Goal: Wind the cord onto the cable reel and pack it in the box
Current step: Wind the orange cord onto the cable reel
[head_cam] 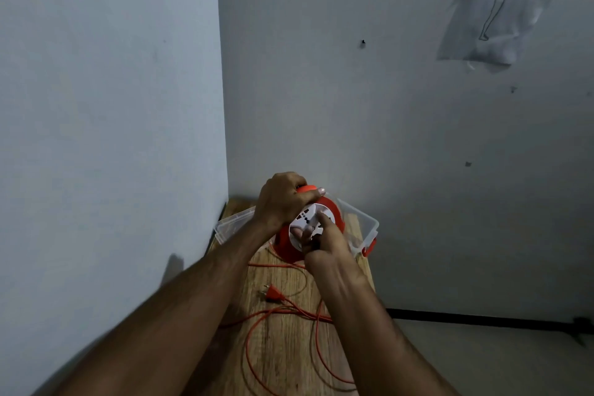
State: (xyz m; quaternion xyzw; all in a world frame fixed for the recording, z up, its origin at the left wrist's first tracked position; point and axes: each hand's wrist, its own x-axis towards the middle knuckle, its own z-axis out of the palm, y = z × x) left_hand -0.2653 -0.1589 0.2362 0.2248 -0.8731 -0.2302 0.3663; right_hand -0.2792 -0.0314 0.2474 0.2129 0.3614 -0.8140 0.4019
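The left hand (283, 199) grips the orange cable reel's (334, 207) handle; the right hand (324, 241) pinches its white face's knob, orange cord (316, 344) loose on the tabletop (283, 350).

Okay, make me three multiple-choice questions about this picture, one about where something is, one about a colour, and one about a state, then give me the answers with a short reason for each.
1. Where does the plug lie?
A. inside the box
B. on the wooden table, nearer the camera than the reel
C. on the floor

2. What colour is the cord?
A. black
B. white
C. orange-red

3. What is the left hand doing?
A. gripping the handle on top of the cable reel
B. resting flat on the table
C. holding the plug

Answers:
1 B: the plug rests on the wooden table, in front of the cable reel, while the clear box stands behind the reel.
2 C: the loose loops on the table match the reel's orange-red body.
3 A: its fingers curl round the reel's handle, while the right hand is at the reel's white face.
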